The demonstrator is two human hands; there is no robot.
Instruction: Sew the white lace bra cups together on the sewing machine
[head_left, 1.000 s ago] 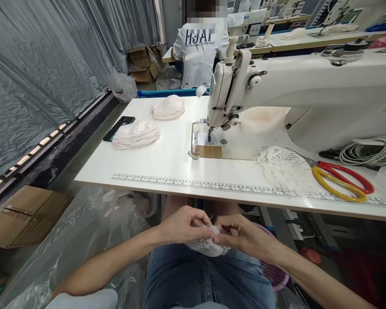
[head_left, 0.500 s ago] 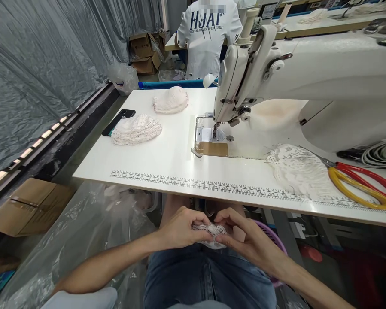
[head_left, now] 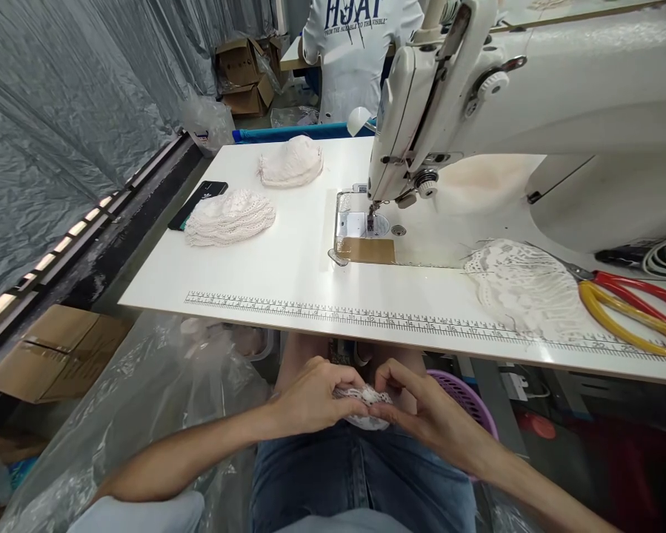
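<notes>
Both hands meet over my lap, below the table's front edge. My left hand (head_left: 310, 396) and my right hand (head_left: 430, 411) pinch a small white lace piece (head_left: 366, 406) between their fingertips; most of it is hidden by the fingers. Above them stands a white sewing machine (head_left: 533, 89), its needle (head_left: 371, 218) over the metal plate. A flat lace piece (head_left: 524, 285) lies on the white table (head_left: 288, 274) to the right, next to red and yellow scissors (head_left: 633, 303).
Two stacks of lace pieces (head_left: 230, 216) (head_left: 291, 161) and a black phone (head_left: 196, 203) lie at the table's left. A purple basket (head_left: 469, 396) sits under the table, a clear plastic bag (head_left: 144, 400) and cardboard box (head_left: 55, 352) at left. A person (head_left: 360, 52) in a white shirt sits beyond.
The view has tilted down and moved closer to the table. My hands stay together on the lace piece over my lap, the fingers shifting slightly along it.
</notes>
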